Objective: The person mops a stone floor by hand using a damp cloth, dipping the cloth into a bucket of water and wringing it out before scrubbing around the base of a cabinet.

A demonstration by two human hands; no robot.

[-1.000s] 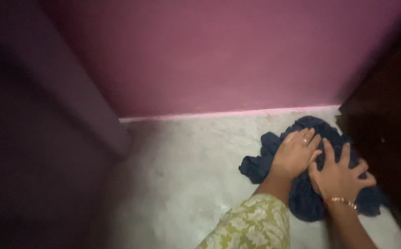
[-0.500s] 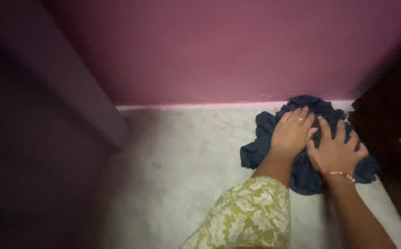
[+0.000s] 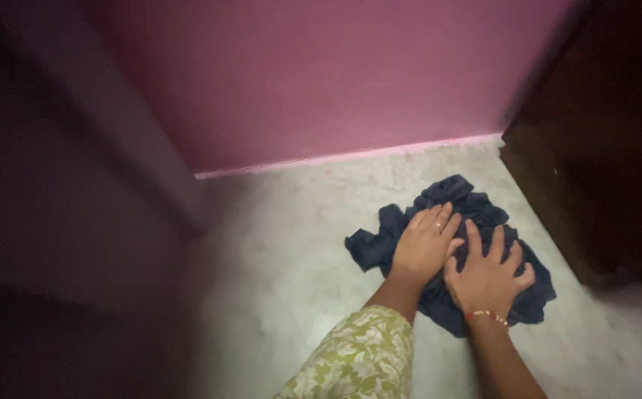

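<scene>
1. Dark blue cloth (image 3: 483,214), crumpled, lying on the pale grey floor (image 3: 284,266) near the corner where the pink wall (image 3: 321,81) meets a dark wooden cabinet (image 3: 602,148).
2. Left hand (image 3: 426,247) flat on the cloth's left half, palm down, fingers together and stretched toward the wall; ring on one finger; grip open, pressing rather than clutching.
3. Right hand (image 3: 487,277) flat on the cloth's right half, fingers spread, grip open, palm down; beaded bracelet (image 3: 489,315) at the wrist.
4. Both hands side by side, thumbs touching or nearly so, cloth directly beneath them and spilling out past the fingertips and to both sides.
5. Green patterned sleeve (image 3: 358,358) on the left forearm, low in the view.
6. Dim purple-grey upright surface (image 3: 99,148) at left, well apart from the cloth.
</scene>
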